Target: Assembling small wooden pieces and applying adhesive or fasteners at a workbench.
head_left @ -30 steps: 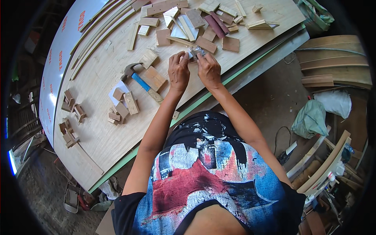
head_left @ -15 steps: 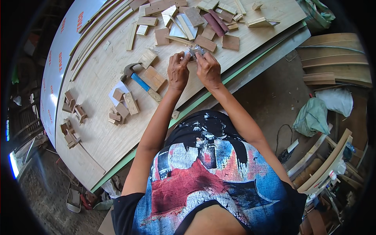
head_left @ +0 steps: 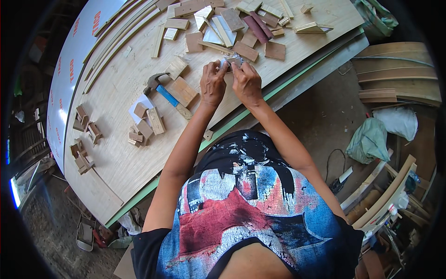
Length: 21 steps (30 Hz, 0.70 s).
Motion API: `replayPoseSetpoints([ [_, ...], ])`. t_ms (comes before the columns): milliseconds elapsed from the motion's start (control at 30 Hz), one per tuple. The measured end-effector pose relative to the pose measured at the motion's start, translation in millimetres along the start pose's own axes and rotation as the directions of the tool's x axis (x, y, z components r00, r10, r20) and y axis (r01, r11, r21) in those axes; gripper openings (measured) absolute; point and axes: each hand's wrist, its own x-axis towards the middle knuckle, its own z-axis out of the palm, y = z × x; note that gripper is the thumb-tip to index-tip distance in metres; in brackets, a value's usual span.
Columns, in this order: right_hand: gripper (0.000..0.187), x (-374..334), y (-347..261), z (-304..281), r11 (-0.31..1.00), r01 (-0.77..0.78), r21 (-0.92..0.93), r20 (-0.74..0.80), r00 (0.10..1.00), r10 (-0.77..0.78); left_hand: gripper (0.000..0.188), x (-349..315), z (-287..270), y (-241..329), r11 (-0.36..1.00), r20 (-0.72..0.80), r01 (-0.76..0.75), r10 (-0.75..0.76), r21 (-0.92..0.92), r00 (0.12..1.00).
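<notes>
Both hands meet at the near edge of the wooden board table. My left hand [head_left: 213, 83] is closed in a pinch, its fingertips at a small greyish piece [head_left: 235, 61] whose kind I cannot make out. From the other side my right hand [head_left: 247, 85] pinches at the same piece. Crumpled clear plastic seems to lie around it. Left of my left hand lie a flat brown wood block [head_left: 184, 92] and a claw hammer [head_left: 167, 96] with a blue and wooden handle. Beyond the fingertips is a brown wood piece [head_left: 245, 51].
Loose wood offcuts [head_left: 232, 19] cover the table's far part, with two dark red strips [head_left: 258, 27]. Small joined wood pieces [head_left: 81, 156] stand at the left. Long thin strips [head_left: 121, 42] lie along the far left edge. Sacks [head_left: 368, 141] rest on the floor at right.
The hands stay together at the same place, with only slight shifts of the fingers around the small greyish piece. The view has moved slightly.
</notes>
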Motion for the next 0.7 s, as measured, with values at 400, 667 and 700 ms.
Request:
replayPoseSetpoints([
  [400,0.016,4.5,-2.7,-3.9,0.999,0.017,-0.033,0.072,0.997,-0.015,0.035,1.9,-0.7,0.4,0.999,-0.007,0.021,-0.021,-0.033,1.0],
  [667,0.012,11.0,-4.2,-4.7,1.0,-0.023,-0.013,0.165,0.986,0.025,0.03,5.7,-1.4,-0.2,0.998,-0.019,0.047,-0.048,-0.046,0.999],
  [700,0.012,11.2,-3.7,-4.3,1.0,-0.021,-0.014,0.168,0.985,0.023,0.032,6.3,-1.4,0.0,0.997,0.0,0.062,-0.062,-0.046,0.998],
])
